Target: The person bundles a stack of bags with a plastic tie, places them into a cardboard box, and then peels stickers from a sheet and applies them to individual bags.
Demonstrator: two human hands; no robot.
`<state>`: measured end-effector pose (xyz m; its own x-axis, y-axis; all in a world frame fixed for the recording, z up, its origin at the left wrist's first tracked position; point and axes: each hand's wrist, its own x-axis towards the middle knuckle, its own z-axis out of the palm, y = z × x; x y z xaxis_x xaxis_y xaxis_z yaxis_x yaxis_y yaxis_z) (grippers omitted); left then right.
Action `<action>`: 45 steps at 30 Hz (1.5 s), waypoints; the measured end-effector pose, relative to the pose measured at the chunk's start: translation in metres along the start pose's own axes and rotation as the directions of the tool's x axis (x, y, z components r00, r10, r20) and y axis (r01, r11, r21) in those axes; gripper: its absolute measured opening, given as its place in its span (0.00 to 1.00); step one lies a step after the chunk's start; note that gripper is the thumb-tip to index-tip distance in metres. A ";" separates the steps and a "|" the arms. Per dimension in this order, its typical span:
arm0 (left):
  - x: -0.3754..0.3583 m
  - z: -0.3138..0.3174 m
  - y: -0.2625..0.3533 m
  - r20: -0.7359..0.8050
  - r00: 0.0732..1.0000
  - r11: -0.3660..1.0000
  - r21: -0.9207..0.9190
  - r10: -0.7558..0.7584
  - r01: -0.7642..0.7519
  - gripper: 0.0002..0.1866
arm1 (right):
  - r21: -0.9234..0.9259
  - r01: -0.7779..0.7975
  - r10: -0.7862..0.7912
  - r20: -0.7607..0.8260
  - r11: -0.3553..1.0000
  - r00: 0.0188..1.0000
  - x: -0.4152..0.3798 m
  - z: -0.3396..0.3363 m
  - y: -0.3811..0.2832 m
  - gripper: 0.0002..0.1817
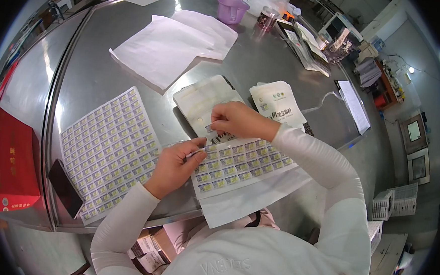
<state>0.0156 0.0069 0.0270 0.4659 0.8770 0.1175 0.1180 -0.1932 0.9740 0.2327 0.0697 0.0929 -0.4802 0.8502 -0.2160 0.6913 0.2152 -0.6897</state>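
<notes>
My left hand (175,162) is closed at the upper left corner of a sheet of small yellow-green labels (243,164), its thumb and forefinger pinching the edge. My right hand (243,120) is bent above a stack of pale printed bags (207,99), thumb and fingertips together on a small label (210,129). The lower part of the stack's dark print is partly hidden by that hand. Just right of it lies a second stack of printed bags (278,98). The sheet's blank lower part hangs over the table's near edge.
A larger label sheet (111,148) lies at left with a dark phone (66,187) on its edge. White paper (160,45), a purple cup (232,9) and a jar (267,18) are farther back on the metal table (96,54). A red bag (14,160) is far left.
</notes>
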 end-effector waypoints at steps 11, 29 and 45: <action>0.000 -0.003 0.009 0.047 0.991 0.992 0.007 -0.126 0.126 0.07 | -0.212 0.031 -0.012 0.089 0.977 0.996 0.025 0.000 -0.005 0.09; -0.001 0.002 0.001 0.012 0.995 0.995 0.021 -0.097 0.097 0.10 | -0.400 -0.208 0.110 -0.255 0.892 0.961 0.010 0.008 -0.002 0.24; 0.001 0.003 -0.002 0.034 0.999 0.999 0.042 -0.018 0.017 0.09 | 0.185 -0.115 0.191 -0.467 0.976 0.864 -0.023 -0.003 0.041 0.19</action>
<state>0.0181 0.0067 0.0244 0.4934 0.8648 0.0930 0.1625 -0.1967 0.9669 0.2733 0.0605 0.0715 -0.0310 0.9995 0.0045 0.6299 0.0231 -0.7764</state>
